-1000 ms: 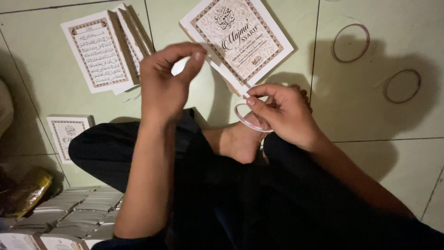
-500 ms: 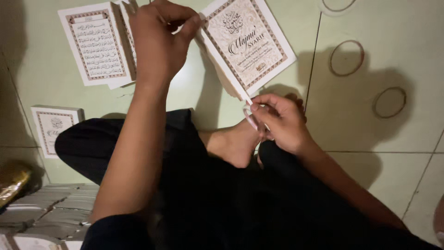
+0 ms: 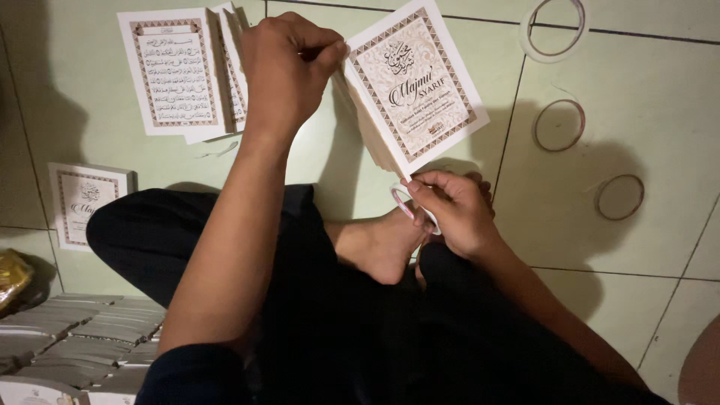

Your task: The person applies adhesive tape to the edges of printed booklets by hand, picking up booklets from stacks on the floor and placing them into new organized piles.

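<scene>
At frame centre, left hand [image 3: 289, 67] pinches the booklet [image 3: 416, 90] top while right hand [image 3: 450, 210] grips a tape roll [image 3: 409, 206], keeping it steady.

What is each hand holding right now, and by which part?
Left hand pinches the booklet at its upper left corner. Right hand holds a roll of tape by its rim and steadies the booklet's lower corner.

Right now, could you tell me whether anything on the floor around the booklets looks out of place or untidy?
Mostly orderly. Three tape rolls lie scattered on the tiles at right, apart from each other. A small strip of scrap lies loose below the open booklet. The left hand and right hand hold the tilted booklet normally.
</scene>
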